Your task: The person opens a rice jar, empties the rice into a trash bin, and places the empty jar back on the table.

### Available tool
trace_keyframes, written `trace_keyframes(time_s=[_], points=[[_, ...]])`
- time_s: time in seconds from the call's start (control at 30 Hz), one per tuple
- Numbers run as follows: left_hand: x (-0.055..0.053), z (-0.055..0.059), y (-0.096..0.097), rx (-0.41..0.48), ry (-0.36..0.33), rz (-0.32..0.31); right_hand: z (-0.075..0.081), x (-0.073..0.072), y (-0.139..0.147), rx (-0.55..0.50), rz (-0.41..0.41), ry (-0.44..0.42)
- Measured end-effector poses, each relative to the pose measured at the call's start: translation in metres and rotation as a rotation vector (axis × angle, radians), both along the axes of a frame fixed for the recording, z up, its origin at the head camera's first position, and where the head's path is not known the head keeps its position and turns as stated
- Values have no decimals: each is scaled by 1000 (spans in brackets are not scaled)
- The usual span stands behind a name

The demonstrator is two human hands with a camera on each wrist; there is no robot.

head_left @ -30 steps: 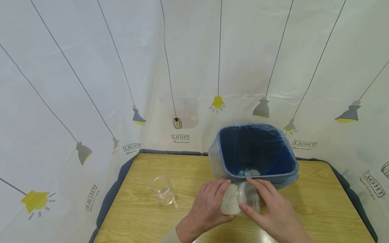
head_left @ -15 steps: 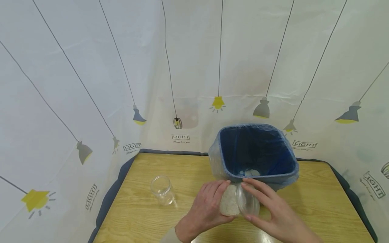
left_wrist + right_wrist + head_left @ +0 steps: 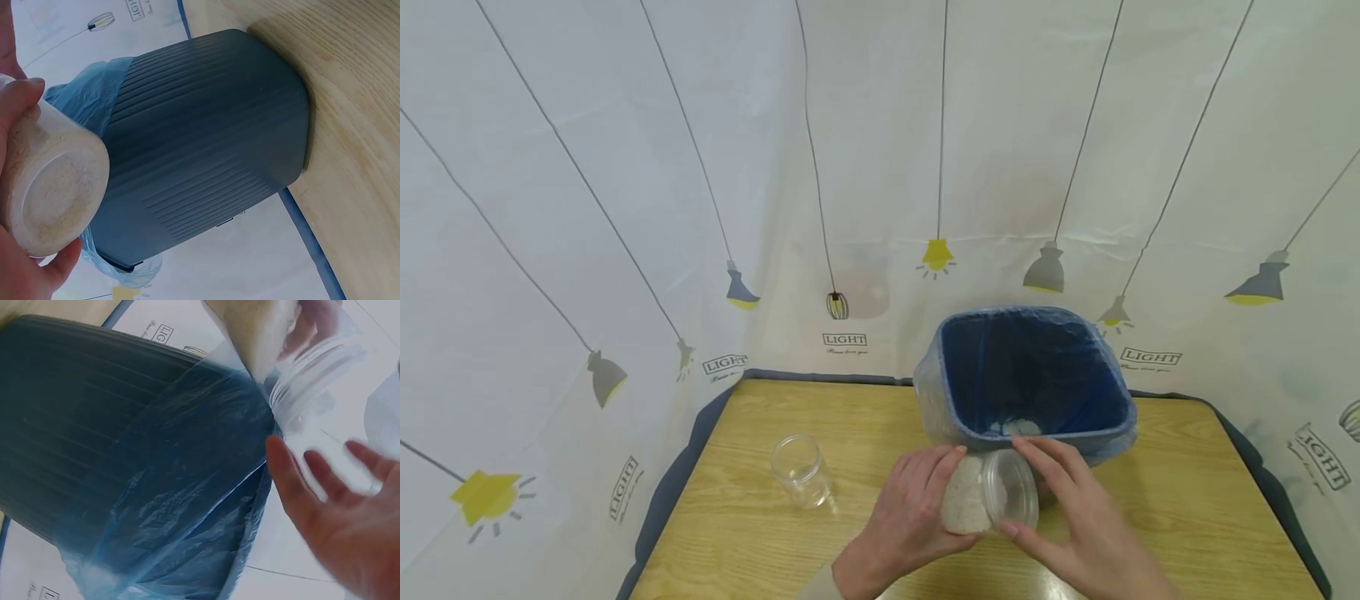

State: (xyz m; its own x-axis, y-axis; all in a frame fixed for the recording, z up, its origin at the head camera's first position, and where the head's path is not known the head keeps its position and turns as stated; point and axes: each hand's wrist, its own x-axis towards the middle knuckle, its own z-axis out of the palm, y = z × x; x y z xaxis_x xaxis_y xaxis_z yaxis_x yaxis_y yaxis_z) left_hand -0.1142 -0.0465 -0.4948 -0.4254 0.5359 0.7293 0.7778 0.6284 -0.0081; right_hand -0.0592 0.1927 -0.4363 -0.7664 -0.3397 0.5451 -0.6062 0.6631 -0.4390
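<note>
My left hand [image 3: 906,508] grips a round jar [image 3: 964,498] with off-white contents, tilted on its side in front of the bin. The jar's base [image 3: 65,187] faces the left wrist camera. At its right side is a clear ridged end [image 3: 1015,487], see-through. Around that end my right hand [image 3: 1086,521] spreads its fingers, the index finger above and the thumb at the lower edge. In the right wrist view the right hand's fingers [image 3: 325,475] look loose and apart, with the thumb close to the clear end. Right behind stands the bin [image 3: 932,400], lined with blue plastic.
An upright clear glass [image 3: 801,471] stands on the wooden table [image 3: 730,533] to the left. A whitish patch [image 3: 1021,427] shows inside the bin. White sheets [image 3: 865,167] printed with lamps hang around the table's back and sides.
The right hand's fingers have shifted over the jar's clear end: half a second ago they reached further left, and now they sit further right. The left hand stays in place with the jar.
</note>
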Motion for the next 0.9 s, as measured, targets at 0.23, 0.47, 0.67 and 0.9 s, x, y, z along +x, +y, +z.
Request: trace_keyframes(time_s=[0.23,0.47,0.67,0.9], points=[[0,1,2,-18,32,7,5,5,-9,84,-232,-107],[1,0,3,-26,37,13,7,5,-10,83,-199,-151],[1,-2,0,-36,21,15,4,2,-2,31,-37,-98],[0,-5,-4,-48,-7,14,2,-2,5,-27,139,-75]])
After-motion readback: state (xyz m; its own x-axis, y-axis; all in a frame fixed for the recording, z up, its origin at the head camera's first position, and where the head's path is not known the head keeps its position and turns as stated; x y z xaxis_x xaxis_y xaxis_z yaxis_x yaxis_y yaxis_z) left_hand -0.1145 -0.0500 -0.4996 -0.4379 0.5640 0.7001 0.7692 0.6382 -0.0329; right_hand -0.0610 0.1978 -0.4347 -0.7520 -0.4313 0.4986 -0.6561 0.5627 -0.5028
